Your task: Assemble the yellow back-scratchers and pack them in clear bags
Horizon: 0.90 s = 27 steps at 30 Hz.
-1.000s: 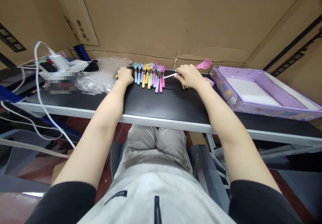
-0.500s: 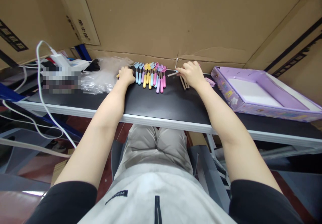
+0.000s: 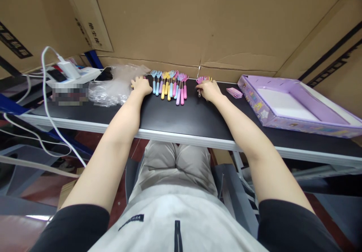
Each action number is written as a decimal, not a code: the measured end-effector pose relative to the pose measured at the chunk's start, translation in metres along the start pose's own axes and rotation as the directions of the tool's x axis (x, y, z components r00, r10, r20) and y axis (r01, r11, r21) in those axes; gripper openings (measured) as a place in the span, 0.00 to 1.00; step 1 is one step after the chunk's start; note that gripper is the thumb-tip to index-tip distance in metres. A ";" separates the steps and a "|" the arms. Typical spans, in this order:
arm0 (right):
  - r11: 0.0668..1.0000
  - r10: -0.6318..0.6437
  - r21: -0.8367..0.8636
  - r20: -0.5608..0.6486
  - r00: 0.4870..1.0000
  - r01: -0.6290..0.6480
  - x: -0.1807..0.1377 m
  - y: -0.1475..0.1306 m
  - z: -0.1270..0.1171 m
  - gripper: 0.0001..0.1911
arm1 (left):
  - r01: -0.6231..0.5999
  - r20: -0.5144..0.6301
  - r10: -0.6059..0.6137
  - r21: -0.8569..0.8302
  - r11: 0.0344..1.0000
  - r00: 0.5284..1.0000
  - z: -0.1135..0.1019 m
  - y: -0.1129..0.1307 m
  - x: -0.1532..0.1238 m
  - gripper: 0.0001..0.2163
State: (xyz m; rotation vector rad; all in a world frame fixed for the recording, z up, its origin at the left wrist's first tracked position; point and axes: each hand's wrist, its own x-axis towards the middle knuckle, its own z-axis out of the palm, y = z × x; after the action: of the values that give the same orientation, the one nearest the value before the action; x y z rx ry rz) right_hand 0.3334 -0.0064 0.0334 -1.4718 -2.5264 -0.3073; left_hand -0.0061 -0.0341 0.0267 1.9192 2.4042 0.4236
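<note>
A row of several small back-scratchers (image 3: 169,84) with blue, yellow and pink handles lies on the black table (image 3: 181,116) near the cardboard wall. My left hand (image 3: 140,85) rests closed at the left end of that row, touching the table. My right hand (image 3: 207,89) lies to the right of the row, fingers curled over thin metal rods with pink and yellow claw heads (image 3: 204,79) sticking out past its fingertips. A loose pink piece (image 3: 234,92) lies just right of that hand.
A purple shallow box (image 3: 285,105) sits at the right. Crumpled clear plastic bags (image 3: 113,88) lie left of my left hand, with a phone (image 3: 103,74), a power strip and white charger (image 3: 68,69) beyond. Large cardboard boxes (image 3: 198,22) form the back wall.
My right hand has drawn left and down onto the table, bringing the rods and claw heads under its fingers. The left hand has stayed still.
</note>
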 end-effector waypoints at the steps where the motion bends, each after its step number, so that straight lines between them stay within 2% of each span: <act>1: 1.000 0.026 0.013 0.004 1.000 -0.026 0.001 0.001 0.002 0.26 | 0.001 0.002 -0.001 -0.007 1.000 1.000 0.000 0.000 0.000 0.37; 7: 0.969 0.186 0.157 0.038 0.982 -0.189 0.011 0.016 0.019 0.29 | 0.008 0.004 -0.008 -0.037 0.999 1.000 0.000 -0.001 0.001 0.37; 11: 0.952 0.176 0.242 0.076 0.981 -0.189 0.019 0.023 0.031 0.31 | 0.002 0.008 -0.002 -0.030 1.000 1.000 0.000 -0.001 0.001 0.37; 16: 0.940 0.234 0.225 0.119 0.965 -0.256 0.015 0.014 0.018 0.34 | 0.001 0.013 -0.001 -0.025 1.000 1.000 0.000 -0.001 0.002 0.38; 18: 0.946 0.203 0.226 0.149 0.968 -0.233 0.008 0.009 0.009 0.33 | -0.007 0.012 0.008 -0.037 0.999 1.000 0.000 -0.002 0.002 0.39; 22: 0.963 0.058 0.243 0.225 0.973 -0.113 -0.008 0.003 0.001 0.30 | -0.014 0.014 0.014 -0.038 0.999 1.000 -0.001 -0.002 0.001 0.39; 27: 0.967 0.073 0.224 0.219 0.973 -0.123 -0.007 0.000 0.010 0.32 | 0.003 0.031 -0.002 -0.040 0.999 1.000 -0.002 -0.001 0.000 0.38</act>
State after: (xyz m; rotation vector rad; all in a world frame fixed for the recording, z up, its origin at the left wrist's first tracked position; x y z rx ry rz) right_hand 0.3361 -0.0096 0.0218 -1.5988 -2.5253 0.1689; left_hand -0.0077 -0.0347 0.0283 1.8919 2.3602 0.4348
